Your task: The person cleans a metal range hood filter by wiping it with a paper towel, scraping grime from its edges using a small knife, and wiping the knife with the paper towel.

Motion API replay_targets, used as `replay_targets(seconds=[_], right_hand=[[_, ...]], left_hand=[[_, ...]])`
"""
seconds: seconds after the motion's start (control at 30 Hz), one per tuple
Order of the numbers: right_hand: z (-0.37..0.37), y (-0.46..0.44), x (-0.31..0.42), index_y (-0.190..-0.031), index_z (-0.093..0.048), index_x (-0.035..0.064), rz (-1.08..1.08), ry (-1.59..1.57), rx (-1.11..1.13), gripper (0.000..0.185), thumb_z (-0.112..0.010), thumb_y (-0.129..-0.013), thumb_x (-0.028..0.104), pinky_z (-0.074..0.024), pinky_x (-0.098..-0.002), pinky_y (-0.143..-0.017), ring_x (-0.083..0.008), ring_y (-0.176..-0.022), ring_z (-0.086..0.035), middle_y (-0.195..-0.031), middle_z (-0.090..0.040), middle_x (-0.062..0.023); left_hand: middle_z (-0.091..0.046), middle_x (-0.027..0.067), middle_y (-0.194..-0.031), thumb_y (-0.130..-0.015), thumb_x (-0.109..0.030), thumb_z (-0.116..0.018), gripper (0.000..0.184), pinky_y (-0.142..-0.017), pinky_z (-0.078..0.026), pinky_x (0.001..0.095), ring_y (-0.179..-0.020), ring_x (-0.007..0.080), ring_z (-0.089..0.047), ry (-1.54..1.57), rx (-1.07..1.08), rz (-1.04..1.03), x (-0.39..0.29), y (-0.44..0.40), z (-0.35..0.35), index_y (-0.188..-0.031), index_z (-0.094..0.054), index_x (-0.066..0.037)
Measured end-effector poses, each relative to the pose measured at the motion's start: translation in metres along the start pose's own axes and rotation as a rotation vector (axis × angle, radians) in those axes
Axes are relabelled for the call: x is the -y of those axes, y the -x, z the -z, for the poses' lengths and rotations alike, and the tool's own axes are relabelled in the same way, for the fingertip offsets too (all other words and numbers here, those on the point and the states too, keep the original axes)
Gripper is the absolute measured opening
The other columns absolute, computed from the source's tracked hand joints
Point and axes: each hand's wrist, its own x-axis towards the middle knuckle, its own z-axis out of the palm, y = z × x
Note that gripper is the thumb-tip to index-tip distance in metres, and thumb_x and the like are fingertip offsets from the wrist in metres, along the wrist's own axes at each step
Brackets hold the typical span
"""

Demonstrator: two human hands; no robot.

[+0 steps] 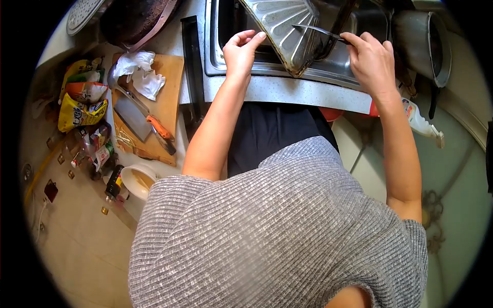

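Note:
A greasy metal panel with fan-like ribs [285, 18] is tilted over the sink [210, 64], one corner towards me. At its left edge, my left hand [241, 54] has its thumb against the rim and its fingers curled; how far they reach behind is hard to see. In my right hand [372, 64] is a slim metal knife [318, 29], its tip against the ribbed face. The handle is mostly hidden in my fingers. Dark, stained metal parts behind the panel are partly covered.
Left of the sink, a cutting board [172, 77] carries a cleaver [132, 118], crumpled white tissues [148, 82] and a ladle. A dark pan [131, 23] sits behind it. Food packets [82, 113] lie further left. On the right are a pot [418, 43] and a white bottle [418, 118].

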Motion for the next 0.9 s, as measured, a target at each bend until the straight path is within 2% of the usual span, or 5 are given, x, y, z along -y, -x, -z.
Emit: replay_targets(seconds=[0.13, 0.3, 0.53, 0.63, 0.9], right_hand=[[0.003, -0.006, -0.005, -0.105, -0.069, 0.0219, 0.044, 0.124, -0.013, 0.028, -0.055, -0.082, 0.013, -0.0376, -0.035, -0.077, -0.0194, -0.084, -0.06, -0.082, -0.06, -0.004], [0.0, -0.004, -0.006, -0.105, -0.069, 0.0227, 0.084, 0.169, -0.042, 0.034, -0.055, -0.078, 0.007, -0.0374, -0.0335, -0.081, -0.018, -0.085, -0.058, -0.08, -0.057, -0.0028], [0.004, 0.01, 0.008, -0.103, -0.069, 0.0213, 0.111, 0.148, -0.065, 0.035, -0.055, -0.075, 0.006, -0.0371, -0.0323, -0.078, -0.0168, -0.085, -0.057, -0.079, -0.056, -0.0017], [0.001, 0.011, 0.007, -0.103, -0.069, 0.0205, 0.107, 0.147, -0.094, 0.035, -0.056, -0.074, 0.006, -0.037, -0.032, -0.078, -0.0167, -0.084, -0.057, -0.079, -0.055, -0.0015], [0.005, 0.017, 0.016, -0.103, -0.068, 0.0202, 0.119, 0.146, -0.097, 0.036, -0.057, -0.073, 0.005, -0.0372, -0.0321, -0.078, -0.0168, -0.085, -0.057, -0.08, -0.055, -0.0014]], left_hand=[[-0.064, 0.006, -0.095, -0.076, -0.016, -0.078, 0.034, -0.082, -0.046, 0.0242, -0.088, 0.0129, -0.059, -0.03, 0.014, 0.02, -0.003, 0.001, 0.0, -0.103, -0.064, 0.0], [-0.064, 0.0061, -0.095, -0.076, -0.016, -0.078, 0.035, -0.083, -0.046, 0.0241, -0.088, 0.0129, -0.059, -0.023, 0.009, 0.024, -0.003, 0.001, -0.001, -0.103, -0.064, 0.0], [-0.064, 0.0058, -0.095, -0.076, -0.016, -0.078, 0.035, -0.083, -0.046, 0.0242, -0.089, 0.013, -0.059, -0.019, 0.009, 0.016, -0.005, 0.003, -0.001, -0.104, -0.064, 0.0], [-0.06, 0.0015, -0.085, -0.071, -0.016, -0.081, 0.037, -0.073, -0.047, 0.0222, -0.077, 0.0096, -0.054, -0.001, -0.006, -0.002, -0.004, 0.003, -0.001, -0.101, -0.065, 0.0], [-0.06, 0.0018, -0.086, -0.072, -0.016, -0.081, 0.037, -0.074, -0.047, 0.0223, -0.079, 0.01, -0.055, -0.009, -0.007, -0.007, -0.004, 0.003, -0.001, -0.101, -0.065, 0.0]])
